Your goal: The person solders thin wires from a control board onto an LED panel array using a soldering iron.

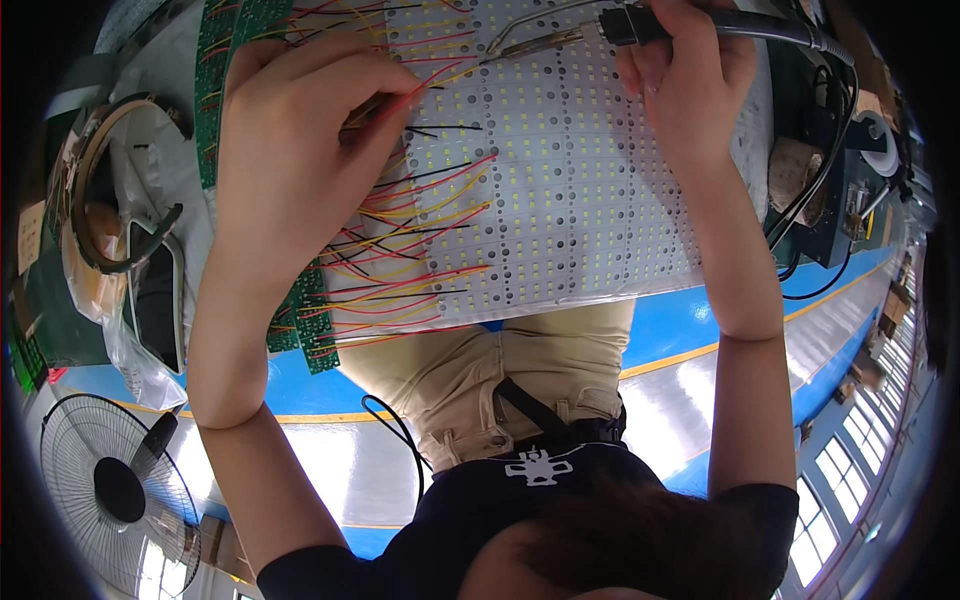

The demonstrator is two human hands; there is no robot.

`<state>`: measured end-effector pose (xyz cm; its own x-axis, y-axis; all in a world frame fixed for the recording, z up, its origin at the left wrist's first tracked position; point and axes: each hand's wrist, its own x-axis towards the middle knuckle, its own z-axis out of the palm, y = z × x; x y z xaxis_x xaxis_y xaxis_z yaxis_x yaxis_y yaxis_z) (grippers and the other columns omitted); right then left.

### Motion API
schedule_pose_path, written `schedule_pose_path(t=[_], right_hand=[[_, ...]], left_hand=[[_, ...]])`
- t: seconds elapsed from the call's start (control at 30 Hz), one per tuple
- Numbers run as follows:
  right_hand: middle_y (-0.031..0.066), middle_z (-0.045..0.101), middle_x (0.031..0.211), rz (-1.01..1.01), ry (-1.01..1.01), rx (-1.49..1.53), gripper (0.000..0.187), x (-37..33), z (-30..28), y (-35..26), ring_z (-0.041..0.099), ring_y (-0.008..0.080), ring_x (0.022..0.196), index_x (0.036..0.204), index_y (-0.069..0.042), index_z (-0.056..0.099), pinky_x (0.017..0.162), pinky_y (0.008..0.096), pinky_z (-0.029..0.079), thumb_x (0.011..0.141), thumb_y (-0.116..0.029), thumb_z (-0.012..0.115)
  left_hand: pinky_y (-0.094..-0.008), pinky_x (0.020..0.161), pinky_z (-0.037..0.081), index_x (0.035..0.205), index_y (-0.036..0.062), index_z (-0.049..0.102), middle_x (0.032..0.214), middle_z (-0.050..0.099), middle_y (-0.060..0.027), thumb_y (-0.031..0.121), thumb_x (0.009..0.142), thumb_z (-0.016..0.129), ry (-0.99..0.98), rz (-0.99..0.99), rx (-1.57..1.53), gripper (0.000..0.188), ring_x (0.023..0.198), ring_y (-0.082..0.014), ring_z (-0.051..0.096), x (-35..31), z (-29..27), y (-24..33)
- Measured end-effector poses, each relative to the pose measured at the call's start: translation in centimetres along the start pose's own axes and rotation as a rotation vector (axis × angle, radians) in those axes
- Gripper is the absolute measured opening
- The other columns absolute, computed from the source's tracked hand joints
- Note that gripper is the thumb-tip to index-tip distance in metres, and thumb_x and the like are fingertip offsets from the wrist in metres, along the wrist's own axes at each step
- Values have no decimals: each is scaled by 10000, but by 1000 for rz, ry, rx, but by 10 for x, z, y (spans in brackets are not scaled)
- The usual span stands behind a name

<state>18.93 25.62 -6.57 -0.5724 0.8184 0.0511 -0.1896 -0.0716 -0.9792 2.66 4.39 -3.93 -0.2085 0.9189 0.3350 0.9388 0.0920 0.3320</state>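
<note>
My left hand (pixel 285 140) is closed, its thumb and forefinger pinching a red wire (pixel 435 78) over the white LED board (pixel 590 200). My right hand (pixel 695 95) grips the black handle of a soldering iron (pixel 625 26). A thin bent metal tube runs alongside the iron's shaft, and the tip reaches the board near the pinched wire's end. Rows of small yellowish LEDs and round holes cover the board. Red, black and yellow wires (pixel 405 210) stretch onto it from green circuit boards (pixel 308 325) at its left. My left hand hides part of these.
At the left are a roll-like ring (pixel 90 190), clear plastic wrapping (pixel 125 330) and a dark tray. A standing fan (pixel 120 488) is at lower left. Black cables (pixel 825 170), a stone-like block (pixel 797 180) and a white spool (pixel 880 145) lie at the right.
</note>
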Motion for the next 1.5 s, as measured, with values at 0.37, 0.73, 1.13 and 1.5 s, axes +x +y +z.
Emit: schedule_pose_path(t=[0.37, 0.73, 1.13, 1.5], right_hand=[[10, 413, 484, -61, 3, 32, 206, 1, -2, 7, 346, 119, 347, 845, -76, 468, 361, 295, 356, 973, -122, 623], [9, 407, 479, -53, 0, 35, 217, 0, -1, 7, 337, 117, 344, 842, -82, 465, 357, 296, 344, 977, -131, 628], [12, 406, 476, -127, -44, 44, 229, 2, -3, 9, 325, 116, 336, 828, -78, 454, 341, 291, 331, 984, -124, 616], [7, 408, 478, -120, -99, 86, 224, 0, -1, 3, 328, 113, 339, 831, -80, 456, 342, 289, 338, 982, -126, 615]], left_hand=[[-365, 823, 420, 886, 122, 736, 879, 713, -3, 109, 810, 777, 95, 56, 14, 87, 781, -217, 658, 2, 5, 0], [-364, 816, 415, 883, 121, 733, 867, 706, -3, 111, 807, 776, 82, 54, 4, 88, 765, -219, 653, 2, 4, 0], [-364, 813, 408, 883, 121, 735, 839, 694, 0, 106, 803, 774, 85, 49, 6, 90, 746, -213, 645, 2, 5, 0], [-353, 861, 468, 930, 104, 769, 960, 750, -41, 102, 814, 816, 1, -17, 13, 125, 898, -253, 655, 0, -1, 2]])
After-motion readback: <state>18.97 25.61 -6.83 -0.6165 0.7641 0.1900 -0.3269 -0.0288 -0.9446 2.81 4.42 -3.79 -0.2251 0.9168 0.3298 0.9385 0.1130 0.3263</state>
